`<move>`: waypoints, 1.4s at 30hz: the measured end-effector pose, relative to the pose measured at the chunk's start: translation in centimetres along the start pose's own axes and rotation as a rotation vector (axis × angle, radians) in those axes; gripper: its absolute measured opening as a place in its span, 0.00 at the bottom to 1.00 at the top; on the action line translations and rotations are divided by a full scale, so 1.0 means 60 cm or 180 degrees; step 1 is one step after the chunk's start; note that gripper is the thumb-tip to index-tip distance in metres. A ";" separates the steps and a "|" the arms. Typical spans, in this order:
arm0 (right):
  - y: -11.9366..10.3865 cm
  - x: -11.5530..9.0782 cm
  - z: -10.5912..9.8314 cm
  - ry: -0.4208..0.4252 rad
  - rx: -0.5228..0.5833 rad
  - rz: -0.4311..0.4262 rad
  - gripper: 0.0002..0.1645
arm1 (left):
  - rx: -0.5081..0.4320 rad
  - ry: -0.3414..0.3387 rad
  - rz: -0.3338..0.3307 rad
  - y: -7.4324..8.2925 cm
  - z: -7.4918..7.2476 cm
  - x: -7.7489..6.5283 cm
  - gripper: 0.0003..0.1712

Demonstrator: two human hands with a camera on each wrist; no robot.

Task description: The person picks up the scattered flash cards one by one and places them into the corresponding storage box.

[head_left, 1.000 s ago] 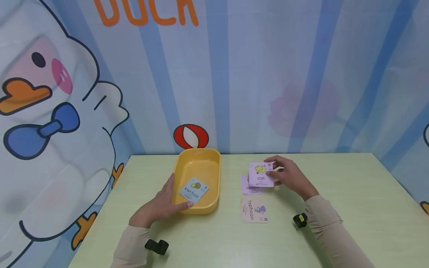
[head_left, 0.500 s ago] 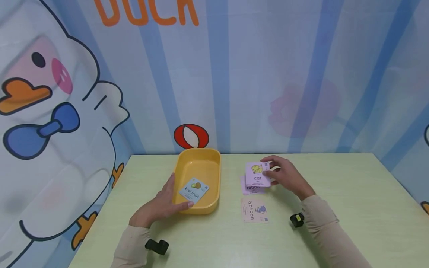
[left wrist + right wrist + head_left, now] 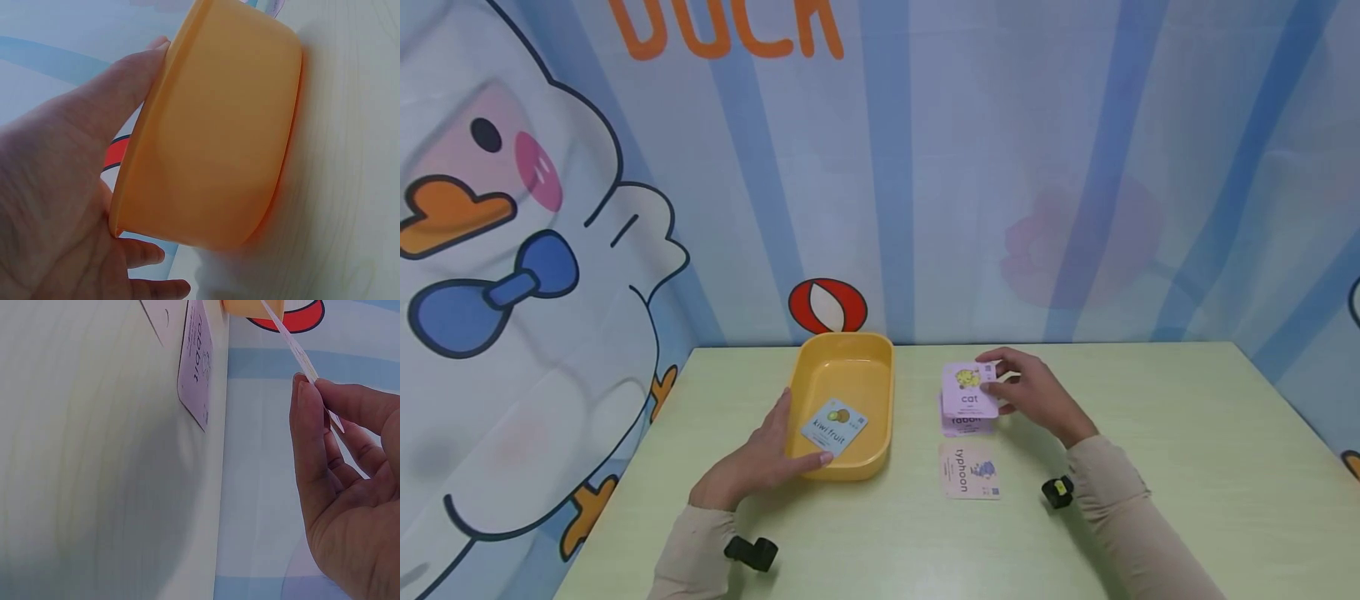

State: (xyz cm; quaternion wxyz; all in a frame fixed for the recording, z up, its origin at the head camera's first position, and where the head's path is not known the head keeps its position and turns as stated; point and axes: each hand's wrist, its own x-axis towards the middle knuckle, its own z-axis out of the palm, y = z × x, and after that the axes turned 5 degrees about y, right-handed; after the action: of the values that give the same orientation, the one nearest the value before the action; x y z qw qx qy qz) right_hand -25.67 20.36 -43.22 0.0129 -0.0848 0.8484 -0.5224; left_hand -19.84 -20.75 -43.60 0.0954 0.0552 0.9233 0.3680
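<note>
My right hand [image 3: 1037, 396] pinches a lilac flashcard printed "cat" [image 3: 968, 402] by its right edge, between thumb and fingers. Below it lies a purple "rabbit" card [image 3: 967, 427], its upper part hidden by the held card. In the right wrist view, the cat card [image 3: 300, 356] shows nearly edge-on, apart from the rabbit card [image 3: 199, 369]. My left hand [image 3: 752, 467] rests spread around the near left corner of a yellow tray [image 3: 890, 392], thumb on the rim. Inside the tray lies a blue "kiwi fruit" card [image 3: 835, 427].
A pale pink "typhoon" card [image 3: 970, 471] lies on the light wooden table [image 3: 880, 542], nearer to me than the rabbit card. A printed duck backdrop [image 3: 962, 167] hangs behind the table. Black wrist cameras [image 3: 752, 552] sit under my sleeves.
My right hand has moved a little left with the cat card, which now lines up more closely over the rabbit card. The left hand and tray have stayed put.
</note>
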 end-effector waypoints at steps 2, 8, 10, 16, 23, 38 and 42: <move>-0.001 0.000 0.002 -0.0001 0.0006 -0.0003 0.24 | -0.0001 0.0000 0.0011 0.001 0.000 -0.001 0.72; -0.005 0.000 0.008 -0.0028 0.0058 0.0007 0.24 | 0.0025 -0.0015 -0.0007 0.003 -0.002 -0.002 0.73; -0.007 0.001 0.010 -0.0032 0.0072 -0.0003 0.24 | 0.0037 -0.0017 -0.0022 0.003 -0.002 -0.003 0.73; -0.008 0.003 0.016 -0.0045 0.0098 -0.0054 0.24 | 0.0067 -0.0001 0.0005 0.001 -0.001 -0.003 0.73; -0.012 0.002 0.021 -0.0057 0.0073 -0.0071 0.25 | 0.0064 0.0002 0.0116 -0.002 -0.002 -0.003 0.72; -0.023 0.005 0.031 -0.0042 0.0145 -0.0108 0.25 | 0.0012 -0.0007 0.0127 -0.006 0.001 0.000 0.72; -0.025 0.005 0.036 -0.0042 0.0153 -0.0132 0.25 | 0.0031 -0.0007 0.0131 -0.006 0.001 0.000 0.71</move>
State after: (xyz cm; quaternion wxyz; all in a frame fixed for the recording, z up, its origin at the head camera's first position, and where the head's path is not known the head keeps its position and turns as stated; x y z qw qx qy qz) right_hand -25.53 17.77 -42.85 0.0098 -0.1054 0.8335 -0.5423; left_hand -19.82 -20.96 -43.87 0.0885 0.0750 0.9236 0.3653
